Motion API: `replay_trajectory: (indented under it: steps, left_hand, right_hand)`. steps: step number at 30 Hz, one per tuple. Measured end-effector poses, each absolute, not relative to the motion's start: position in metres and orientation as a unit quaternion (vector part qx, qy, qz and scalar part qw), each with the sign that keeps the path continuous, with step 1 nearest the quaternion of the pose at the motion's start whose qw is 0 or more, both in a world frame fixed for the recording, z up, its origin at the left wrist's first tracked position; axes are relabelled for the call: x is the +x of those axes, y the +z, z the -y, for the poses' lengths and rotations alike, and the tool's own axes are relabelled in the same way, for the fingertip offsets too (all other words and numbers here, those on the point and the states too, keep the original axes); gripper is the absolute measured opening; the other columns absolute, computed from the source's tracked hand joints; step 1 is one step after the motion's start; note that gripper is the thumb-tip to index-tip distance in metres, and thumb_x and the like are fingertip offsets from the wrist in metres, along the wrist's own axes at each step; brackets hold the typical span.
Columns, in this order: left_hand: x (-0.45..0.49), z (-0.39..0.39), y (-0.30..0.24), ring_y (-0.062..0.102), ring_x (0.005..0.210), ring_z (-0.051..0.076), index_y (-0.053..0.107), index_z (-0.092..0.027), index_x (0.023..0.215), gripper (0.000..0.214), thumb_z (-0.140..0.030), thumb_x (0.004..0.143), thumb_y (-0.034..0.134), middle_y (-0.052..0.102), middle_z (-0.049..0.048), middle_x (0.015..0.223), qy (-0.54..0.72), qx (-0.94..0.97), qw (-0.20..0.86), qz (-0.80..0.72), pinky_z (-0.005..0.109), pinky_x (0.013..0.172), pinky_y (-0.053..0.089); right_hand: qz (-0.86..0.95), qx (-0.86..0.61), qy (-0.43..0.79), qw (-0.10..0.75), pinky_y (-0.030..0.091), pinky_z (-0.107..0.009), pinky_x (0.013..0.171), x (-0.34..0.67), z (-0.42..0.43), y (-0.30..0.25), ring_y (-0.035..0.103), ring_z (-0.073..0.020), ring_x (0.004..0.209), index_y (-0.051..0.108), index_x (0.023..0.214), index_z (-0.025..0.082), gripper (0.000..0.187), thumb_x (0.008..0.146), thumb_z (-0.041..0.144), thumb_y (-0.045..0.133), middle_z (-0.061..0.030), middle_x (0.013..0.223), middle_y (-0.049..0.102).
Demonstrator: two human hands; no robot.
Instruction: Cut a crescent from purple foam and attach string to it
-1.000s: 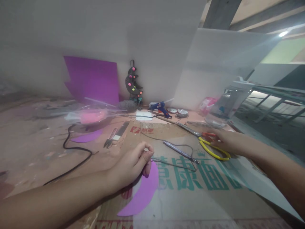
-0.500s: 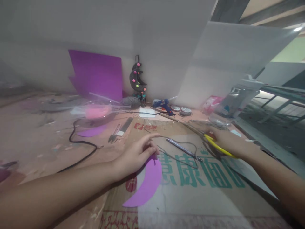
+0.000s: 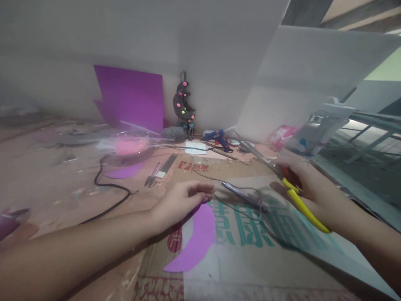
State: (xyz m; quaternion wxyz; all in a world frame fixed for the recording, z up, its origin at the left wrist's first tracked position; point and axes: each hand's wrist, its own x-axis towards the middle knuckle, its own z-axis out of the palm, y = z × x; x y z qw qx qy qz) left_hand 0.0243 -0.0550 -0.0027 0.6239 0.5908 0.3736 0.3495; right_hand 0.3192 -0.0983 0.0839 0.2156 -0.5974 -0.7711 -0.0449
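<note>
My right hand (image 3: 308, 184) is closed round the yellow handles of a pair of scissors (image 3: 300, 200), whose blades point away and to the left. My left hand (image 3: 184, 200) hovers at the top end of a purple crescent cutout (image 3: 197, 242), fingers curled and pressed together with the thumb. Whatever those fingers hold, if anything, is hidden. A thin grey cord (image 3: 233, 209) runs beside the fingertips and loops round a pen (image 3: 241, 194). Under both lies a printed cardboard sheet (image 3: 238, 267).
A glue gun (image 3: 219, 138), a grey yarn ball (image 3: 175, 133) and a decorated dark crescent (image 3: 181, 104) stand along the wall. Leaning there is a purple sheet (image 3: 131, 96). A utility knife (image 3: 153, 173), a black cable (image 3: 109, 186) and a clear plastic container (image 3: 316, 129) lie around.
My right hand has drawn back toward me with the scissors, and the blades have swung up. My left hand stays by the purple crescent, its fingers curled down more.
</note>
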Motion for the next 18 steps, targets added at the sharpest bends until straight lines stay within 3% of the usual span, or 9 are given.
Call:
replay_trajectory:
  steps: [5,8,14,18]
  left_hand:
    - [0.022,0.053,0.001,0.072,0.106,0.026,0.069,-0.010,0.109,0.028,-0.025,0.086,0.062,0.073,0.0174,0.118,0.379,0.502,0.720,-0.295,0.043,0.102,0.051]
    - [0.020,0.048,0.005,0.073,0.105,0.027,0.065,-0.011,0.102,0.021,-0.018,0.083,0.061,0.075,0.0173,0.112,0.378,0.451,0.766,-0.260,0.044,0.101,0.052]
    - [0.021,0.047,0.004,0.074,0.094,0.017,0.058,-0.014,0.098,0.018,-0.001,0.085,0.061,0.077,0.0127,0.109,0.367,0.522,0.692,-0.336,0.032,0.089,0.053]
    - [0.023,0.051,0.002,0.072,0.088,0.014,0.066,-0.011,0.101,0.016,-0.007,0.086,0.066,0.077,0.0121,0.105,0.364,0.537,0.674,-0.353,0.027,0.084,0.054]
  right_hand:
    - [0.837,-0.510,-0.036,0.193,0.047,-0.032,0.055,0.309,0.116,0.072,0.052,-0.0206,0.067,0.051,0.125,0.028,0.035,0.093,0.042,0.056,-0.0062,0.091,0.060]
    - [0.859,-0.481,-0.041,0.170,0.049,-0.036,0.061,0.312,0.115,0.067,0.054,-0.0233,0.074,0.047,0.128,0.032,0.040,0.089,0.033,0.058,-0.0070,0.100,0.060]
    - [0.858,-0.485,-0.065,0.158,0.050,-0.038,0.069,0.316,0.111,0.062,0.057,-0.0255,0.085,0.047,0.129,0.033,0.055,0.078,0.018,0.062,-0.0068,0.114,0.060]
    - [0.861,-0.479,-0.075,0.153,0.048,-0.035,0.065,0.311,0.115,0.066,0.057,-0.0235,0.081,0.050,0.122,0.029,0.043,0.081,0.019,0.060,-0.0068,0.107,0.060]
